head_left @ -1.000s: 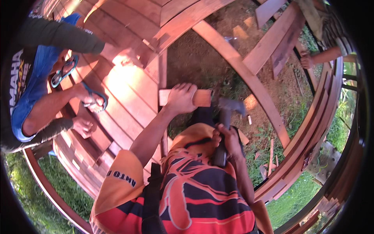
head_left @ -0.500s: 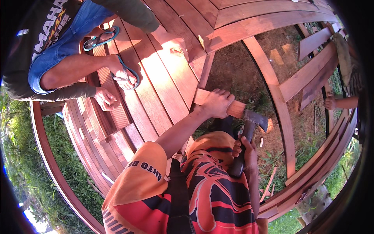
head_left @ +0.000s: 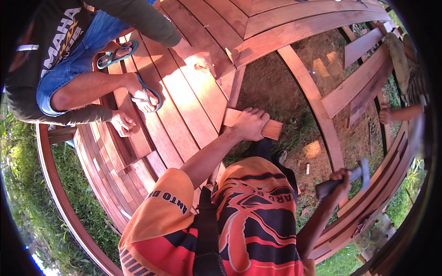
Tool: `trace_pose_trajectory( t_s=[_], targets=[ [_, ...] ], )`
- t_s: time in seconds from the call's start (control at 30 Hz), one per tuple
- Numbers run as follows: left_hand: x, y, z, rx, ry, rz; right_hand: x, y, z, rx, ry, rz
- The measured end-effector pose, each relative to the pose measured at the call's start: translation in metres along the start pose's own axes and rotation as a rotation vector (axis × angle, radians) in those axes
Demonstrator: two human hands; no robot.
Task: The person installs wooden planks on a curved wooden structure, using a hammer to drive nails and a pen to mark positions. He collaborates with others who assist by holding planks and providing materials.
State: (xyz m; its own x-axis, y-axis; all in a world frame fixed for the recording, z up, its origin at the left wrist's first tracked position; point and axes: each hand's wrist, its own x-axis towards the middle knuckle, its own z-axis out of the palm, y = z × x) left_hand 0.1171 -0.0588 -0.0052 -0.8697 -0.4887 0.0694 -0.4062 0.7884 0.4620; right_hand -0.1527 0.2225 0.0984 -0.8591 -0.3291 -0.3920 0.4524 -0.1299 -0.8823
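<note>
My left hand [head_left: 248,123] grips a short reddish wooden board [head_left: 271,129] from above, at the edge of the decking [head_left: 193,133], with one end of it over the open framework. Out to the right, my right hand [head_left: 339,180] is closed round the dark handle of a hammer [head_left: 357,177], whose grey head is blurred and held away from the board.
At the upper left a co-worker in blue shorts and flip-flops [head_left: 73,87] sits on the deck. At the far right another person's hand [head_left: 386,115] touches the framing. Joists [head_left: 313,101] cross exposed soil and grass, with loose planks [head_left: 352,83] and curved edge boards [head_left: 373,184].
My right hand has swung the hammer out to the right, away from the board's end, since half a second ago. My left hand still grips the board; the view has shifted since a second ago.
</note>
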Motion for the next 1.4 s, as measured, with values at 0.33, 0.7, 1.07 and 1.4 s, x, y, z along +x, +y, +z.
trace_pose_trajectory(
  t_s=[0.33,0.7,1.07,1.4],
  targets=[
    [0.002,-0.001,0.010,0.050,-0.011,0.067,-0.099,0.073,0.063,-0.241,-0.168,0.452],
    [-0.007,0.136,-0.014,-0.329,0.002,0.066,0.028,0.019,-0.029,0.018,-0.315,0.615],
    [-0.075,0.185,-0.002,-0.604,0.088,-0.189,0.003,0.038,-0.064,-0.116,-0.342,0.799],
    [-0.086,0.164,-0.007,-0.563,0.052,-0.209,-0.045,0.048,-0.038,-0.200,-0.370,0.671]
  ],
)
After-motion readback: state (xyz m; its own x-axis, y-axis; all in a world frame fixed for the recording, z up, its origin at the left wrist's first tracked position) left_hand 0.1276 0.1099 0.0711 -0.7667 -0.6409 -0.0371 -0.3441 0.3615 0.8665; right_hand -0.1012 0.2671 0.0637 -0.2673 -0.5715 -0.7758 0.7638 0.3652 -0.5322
